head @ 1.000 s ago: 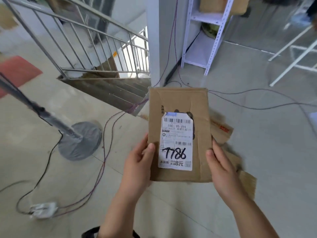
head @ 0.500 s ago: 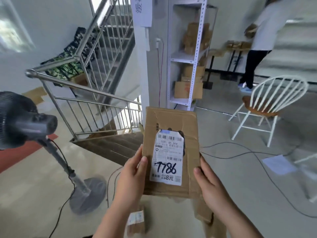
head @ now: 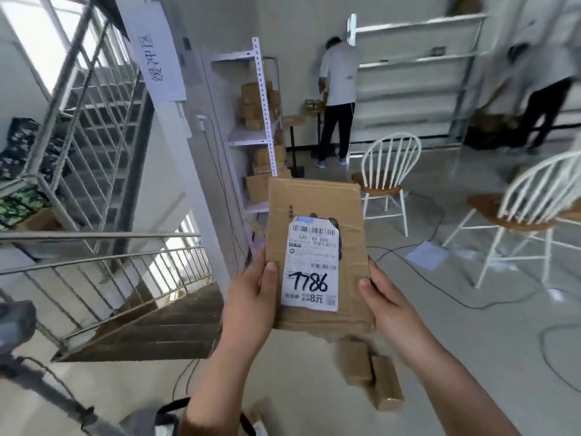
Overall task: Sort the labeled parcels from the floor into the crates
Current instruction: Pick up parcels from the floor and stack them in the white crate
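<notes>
Floor (head: 471, 357), parcel (head: 314, 209) in left hand (head: 251, 297), right hand (head: 390, 306), boxes (head: 371, 372) perhaps below

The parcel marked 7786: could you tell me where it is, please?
In the head view the parcel sits at centre, held upright between the left hand and right hand, above small boxes on the floor.

Bright, even daylight fills the room; it enters by the window (head: 28, 42) up and left of the parcel (head: 314, 202), where the glass is blown out to white; the parcel's label (head: 312, 265) is sharp and readable; the person (head: 547, 77) far right of the parcel is smeared by motion blur; the railing (head: 94, 236) left of it bows with wide-angle distortion; shadows on the floor (head: 471, 341) are soft and faint.
</notes>
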The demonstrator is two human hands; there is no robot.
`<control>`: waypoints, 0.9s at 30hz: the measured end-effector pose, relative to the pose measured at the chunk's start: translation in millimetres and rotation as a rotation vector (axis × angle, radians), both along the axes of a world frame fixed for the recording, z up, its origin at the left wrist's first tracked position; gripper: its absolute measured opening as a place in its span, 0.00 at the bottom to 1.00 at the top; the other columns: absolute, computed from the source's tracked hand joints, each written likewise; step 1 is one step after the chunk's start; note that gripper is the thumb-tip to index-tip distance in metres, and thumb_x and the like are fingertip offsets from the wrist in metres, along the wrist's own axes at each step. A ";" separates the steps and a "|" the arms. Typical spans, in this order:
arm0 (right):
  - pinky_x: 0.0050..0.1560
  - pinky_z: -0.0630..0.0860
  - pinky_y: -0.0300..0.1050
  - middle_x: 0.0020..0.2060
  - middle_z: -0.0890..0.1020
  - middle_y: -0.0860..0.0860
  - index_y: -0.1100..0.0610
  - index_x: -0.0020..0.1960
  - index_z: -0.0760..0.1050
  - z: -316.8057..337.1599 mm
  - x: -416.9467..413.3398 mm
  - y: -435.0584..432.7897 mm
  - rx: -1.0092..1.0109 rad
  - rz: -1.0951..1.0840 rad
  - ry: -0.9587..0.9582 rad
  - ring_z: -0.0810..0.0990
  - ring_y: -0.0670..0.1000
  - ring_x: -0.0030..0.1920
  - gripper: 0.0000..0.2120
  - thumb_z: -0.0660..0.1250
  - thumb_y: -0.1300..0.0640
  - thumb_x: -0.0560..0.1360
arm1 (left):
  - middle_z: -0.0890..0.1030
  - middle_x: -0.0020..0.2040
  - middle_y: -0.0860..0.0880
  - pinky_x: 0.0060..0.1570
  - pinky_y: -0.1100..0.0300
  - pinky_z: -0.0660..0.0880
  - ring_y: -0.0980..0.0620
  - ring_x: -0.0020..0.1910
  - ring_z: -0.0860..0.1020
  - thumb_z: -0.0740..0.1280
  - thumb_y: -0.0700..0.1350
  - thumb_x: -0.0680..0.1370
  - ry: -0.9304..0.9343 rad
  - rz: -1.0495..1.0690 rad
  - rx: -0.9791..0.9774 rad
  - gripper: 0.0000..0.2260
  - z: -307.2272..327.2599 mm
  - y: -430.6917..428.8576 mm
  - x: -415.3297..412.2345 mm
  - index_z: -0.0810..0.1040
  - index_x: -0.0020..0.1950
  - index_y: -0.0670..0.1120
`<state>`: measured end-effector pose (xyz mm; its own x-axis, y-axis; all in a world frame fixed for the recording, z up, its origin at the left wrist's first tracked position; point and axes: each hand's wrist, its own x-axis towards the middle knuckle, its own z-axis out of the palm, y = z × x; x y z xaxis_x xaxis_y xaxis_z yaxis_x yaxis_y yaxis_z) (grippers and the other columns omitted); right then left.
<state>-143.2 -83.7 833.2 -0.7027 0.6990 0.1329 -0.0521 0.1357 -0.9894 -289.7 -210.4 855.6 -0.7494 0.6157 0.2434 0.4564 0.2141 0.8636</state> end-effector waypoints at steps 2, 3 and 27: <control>0.58 0.70 0.25 0.59 0.76 0.33 0.45 0.71 0.65 5.0 26.1 -0.2 0.010 -0.084 0.028 0.73 0.31 0.60 0.20 0.55 0.58 0.81 | 0.78 0.49 0.66 0.41 0.78 0.67 0.73 0.46 0.74 0.55 0.49 0.82 0.006 -0.110 0.002 0.16 6.6 14.7 11.6 0.70 0.67 0.63; 0.56 0.72 0.27 0.59 0.77 0.34 0.45 0.71 0.65 6.8 42.0 0.3 0.011 -0.131 0.041 0.74 0.32 0.60 0.19 0.55 0.58 0.81 | 0.78 0.49 0.67 0.40 0.80 0.66 0.74 0.46 0.74 0.55 0.49 0.82 0.013 -0.171 0.012 0.15 9.6 24.3 20.1 0.70 0.66 0.63; 0.50 0.79 0.36 0.54 0.81 0.37 0.39 0.59 0.71 19.0 588.3 -337.8 -0.084 -1.700 0.240 0.80 0.40 0.54 0.19 0.57 0.61 0.79 | 0.79 0.48 0.69 0.40 0.80 0.68 0.74 0.47 0.76 0.60 0.46 0.81 -0.284 -1.870 -0.077 0.15 2.3 -32.2 632.5 0.69 0.57 0.69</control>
<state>445.1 -421.4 852.2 0.8057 0.5908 0.0427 -0.0527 0.1433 -0.9883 342.8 -242.6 858.0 0.7960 0.5761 0.1857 -0.0185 -0.2834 0.9588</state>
